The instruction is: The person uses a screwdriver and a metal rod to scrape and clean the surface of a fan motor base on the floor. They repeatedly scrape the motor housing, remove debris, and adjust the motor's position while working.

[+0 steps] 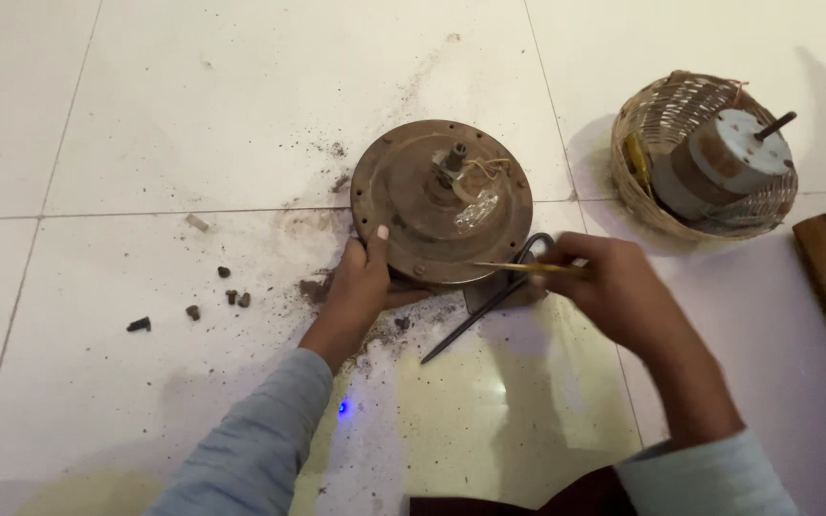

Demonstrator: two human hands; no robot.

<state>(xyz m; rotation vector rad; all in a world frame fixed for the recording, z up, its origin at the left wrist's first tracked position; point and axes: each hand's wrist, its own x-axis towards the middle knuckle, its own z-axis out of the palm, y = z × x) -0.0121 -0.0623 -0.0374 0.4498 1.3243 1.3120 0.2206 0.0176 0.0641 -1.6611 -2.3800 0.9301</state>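
We grip the motor cover [442,203] rim with the left hand [363,282]; the right hand [604,287] pinches a screwdriver [528,268]. Scissors [489,301] lie beneath; a basket [657,205] stands far right.

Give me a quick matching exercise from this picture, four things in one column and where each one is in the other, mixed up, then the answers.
Things:
1. round metal motor housing
2. small motor
3. thin yellow tool
4. dark bits of debris

Places:
A. scattered on the floor tiles, beyond the left hand
B. gripped in the right hand
C. inside the woven basket
D. on the floor, its edge held by the left hand

Pairs: 1-D, 2-C, 3-B, 4-A
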